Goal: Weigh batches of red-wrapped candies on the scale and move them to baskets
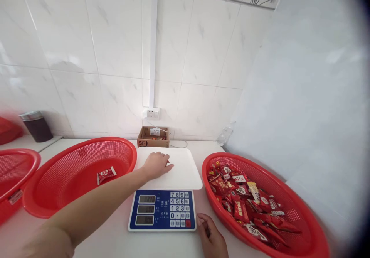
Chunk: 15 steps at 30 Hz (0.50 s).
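Note:
My left hand (157,164) reaches over the white weighing pan (185,173) of a digital scale (163,210). Its fingers are closed around a small red wrapped packet, of which only a sliver shows between thumb and fingers. Loosely curled, my right hand (211,236) rests at the scale's lower right corner, near the keypad; nothing shows in it. On the right a red oval basket (222,221) holds many red snack packets (243,208). In the left red basket (78,192) lies a single red and white packet (106,175).
A small cardboard box (153,142) with some packets inside stands behind the scale, below a wall socket (153,113). Another red basket (17,177) is at the far left, with a dark jar (37,127) behind it. A clear plastic item (225,134) lies near the right wall.

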Motion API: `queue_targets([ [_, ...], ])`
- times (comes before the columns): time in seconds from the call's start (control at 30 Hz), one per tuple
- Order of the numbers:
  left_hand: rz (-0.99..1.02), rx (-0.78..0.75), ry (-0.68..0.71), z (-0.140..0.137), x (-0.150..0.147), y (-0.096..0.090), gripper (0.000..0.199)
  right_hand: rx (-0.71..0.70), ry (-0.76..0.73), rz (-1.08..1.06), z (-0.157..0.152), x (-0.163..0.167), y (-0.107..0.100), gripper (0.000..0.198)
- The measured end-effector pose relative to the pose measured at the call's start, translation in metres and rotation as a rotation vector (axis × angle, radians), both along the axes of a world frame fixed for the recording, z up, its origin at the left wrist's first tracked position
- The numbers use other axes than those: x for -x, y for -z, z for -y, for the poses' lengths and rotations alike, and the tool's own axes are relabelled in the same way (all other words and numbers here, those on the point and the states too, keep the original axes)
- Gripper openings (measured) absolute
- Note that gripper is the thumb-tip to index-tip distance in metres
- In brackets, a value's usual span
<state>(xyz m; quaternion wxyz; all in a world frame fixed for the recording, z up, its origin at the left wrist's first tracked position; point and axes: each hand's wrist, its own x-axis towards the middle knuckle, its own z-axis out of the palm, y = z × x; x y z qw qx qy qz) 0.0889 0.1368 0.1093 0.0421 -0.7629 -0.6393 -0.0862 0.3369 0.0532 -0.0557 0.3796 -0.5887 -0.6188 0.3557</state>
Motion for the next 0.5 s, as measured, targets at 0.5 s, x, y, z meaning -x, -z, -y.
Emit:
queue_targets([
  [0.5,0.078,0.155,-0.227,0.146,0.138,0.02,0.058,-0.047,0.079,-0.025,-0.002,0.006,0.011,0.045],
])
